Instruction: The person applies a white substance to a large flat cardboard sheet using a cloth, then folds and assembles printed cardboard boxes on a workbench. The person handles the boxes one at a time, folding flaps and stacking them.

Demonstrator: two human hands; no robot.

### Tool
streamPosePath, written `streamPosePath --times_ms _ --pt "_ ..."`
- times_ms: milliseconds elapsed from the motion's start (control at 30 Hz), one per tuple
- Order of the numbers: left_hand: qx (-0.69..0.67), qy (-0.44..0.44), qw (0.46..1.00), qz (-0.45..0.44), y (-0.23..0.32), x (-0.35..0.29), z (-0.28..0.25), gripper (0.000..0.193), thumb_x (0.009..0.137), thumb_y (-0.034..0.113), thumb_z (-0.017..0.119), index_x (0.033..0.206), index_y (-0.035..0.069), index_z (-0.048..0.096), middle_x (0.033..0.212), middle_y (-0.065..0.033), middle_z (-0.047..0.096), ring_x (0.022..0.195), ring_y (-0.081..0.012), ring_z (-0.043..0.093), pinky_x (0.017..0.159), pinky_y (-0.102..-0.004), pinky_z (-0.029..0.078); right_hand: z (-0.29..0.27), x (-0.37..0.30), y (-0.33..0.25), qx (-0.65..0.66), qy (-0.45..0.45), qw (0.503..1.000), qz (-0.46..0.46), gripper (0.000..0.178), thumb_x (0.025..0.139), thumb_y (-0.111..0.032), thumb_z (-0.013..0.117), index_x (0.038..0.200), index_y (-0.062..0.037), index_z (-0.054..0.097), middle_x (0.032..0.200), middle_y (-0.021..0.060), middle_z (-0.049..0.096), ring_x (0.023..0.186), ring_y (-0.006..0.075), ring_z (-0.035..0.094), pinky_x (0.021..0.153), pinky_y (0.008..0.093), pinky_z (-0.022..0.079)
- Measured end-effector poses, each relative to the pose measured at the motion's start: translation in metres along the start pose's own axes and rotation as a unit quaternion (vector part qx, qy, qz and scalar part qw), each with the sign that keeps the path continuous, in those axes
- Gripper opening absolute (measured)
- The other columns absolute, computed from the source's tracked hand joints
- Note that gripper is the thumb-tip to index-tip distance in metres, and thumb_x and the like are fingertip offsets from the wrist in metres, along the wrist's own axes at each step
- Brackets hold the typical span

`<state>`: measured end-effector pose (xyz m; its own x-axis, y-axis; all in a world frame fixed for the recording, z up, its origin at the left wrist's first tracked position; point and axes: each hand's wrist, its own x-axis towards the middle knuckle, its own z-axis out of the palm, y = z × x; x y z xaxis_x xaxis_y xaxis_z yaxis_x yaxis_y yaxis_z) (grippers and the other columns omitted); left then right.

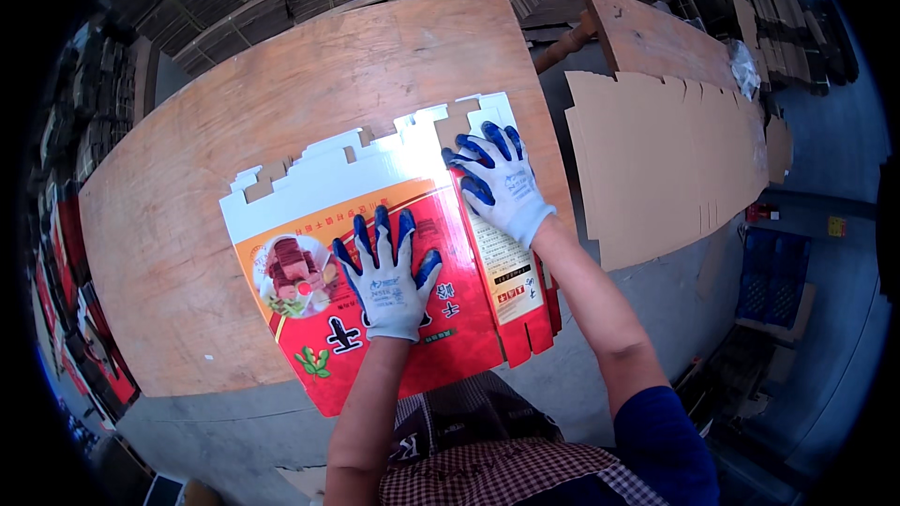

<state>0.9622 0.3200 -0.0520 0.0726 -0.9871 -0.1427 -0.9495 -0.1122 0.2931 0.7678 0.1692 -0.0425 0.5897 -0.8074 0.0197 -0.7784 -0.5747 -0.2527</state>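
Note:
A flat printed carton [450, 349], red and orange with a food picture and white cut flaps along its far edge, lies on the wooden table [187, 253]. Its near edge reaches past the table toward my apron. My left hand [386, 286], in a white glove with blue-coated fingers, rests palm down on the red panel with fingers spread. On the carton's right part, near the far right corner, my right hand [502, 183] in a matching glove lies with its fingers apart. Neither hand grips anything.
Right of the table, a large plain brown cardboard sheet [670, 159] lies beside a wooden board [656, 37]. Bundled cardboard stacks [244, 0] stand beyond the table. Red printed cartons [80, 290] are piled at the left. A blue plastic crate [773, 272] sits at the right.

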Motion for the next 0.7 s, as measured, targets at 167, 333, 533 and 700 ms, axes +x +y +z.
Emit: streamPosePath --times_ms 167,333,533,700 --pt "0.004 -0.008 1.0 -0.019 0.003 0.002 -0.001 0.077 0.09 0.055 0.063 0.155 0.022 0.04 0.169 -0.0078 0.018 0.156 -0.0366 0.009 0.122 -0.066 0.0 0.006 0.0 0.003 -0.01 -0.007 1.0 -0.002 0.047 0.092 -0.032 0.061 0.138 -0.0254 0.059 0.146 0.0078 0.05 0.144 0.0339 0.034 0.123 0.0575 0.015" --pt "0.007 -0.003 0.999 -0.031 0.004 0.004 0.0 0.076 0.091 0.053 0.062 0.156 0.021 0.039 0.168 -0.0074 0.019 0.156 -0.0354 0.01 0.122 -0.0651 0.001 0.01 -0.002 -0.005 -0.019 0.0 1.0 0.008 0.047 0.093 -0.032 0.06 0.14 -0.0258 0.058 0.148 0.0072 0.048 0.145 0.0338 0.033 0.122 0.06 0.014" --pt "0.02 0.011 0.999 -0.023 0.003 0.003 0.007 0.075 0.092 0.054 0.061 0.156 0.02 0.039 0.168 -0.0074 0.02 0.156 -0.0351 0.012 0.123 -0.0644 0.002 0.03 -0.008 -0.033 -0.103 0.059 0.989 0.087 0.047 0.095 -0.027 0.057 0.141 -0.0182 0.056 0.15 0.0073 0.046 0.145 0.0338 0.034 0.12 0.0608 0.018" --pt "0.027 0.011 0.999 -0.025 0.0 0.002 0.006 0.077 0.092 0.054 0.06 0.157 0.021 0.037 0.168 -0.0069 0.02 0.155 -0.0354 0.014 0.123 -0.0634 0.004 0.038 -0.029 -0.046 -0.117 0.091 0.978 0.144 0.049 0.097 -0.028 0.056 0.143 -0.0126 0.053 0.151 0.0096 0.046 0.141 0.0348 0.039 0.118 0.0594 0.025"
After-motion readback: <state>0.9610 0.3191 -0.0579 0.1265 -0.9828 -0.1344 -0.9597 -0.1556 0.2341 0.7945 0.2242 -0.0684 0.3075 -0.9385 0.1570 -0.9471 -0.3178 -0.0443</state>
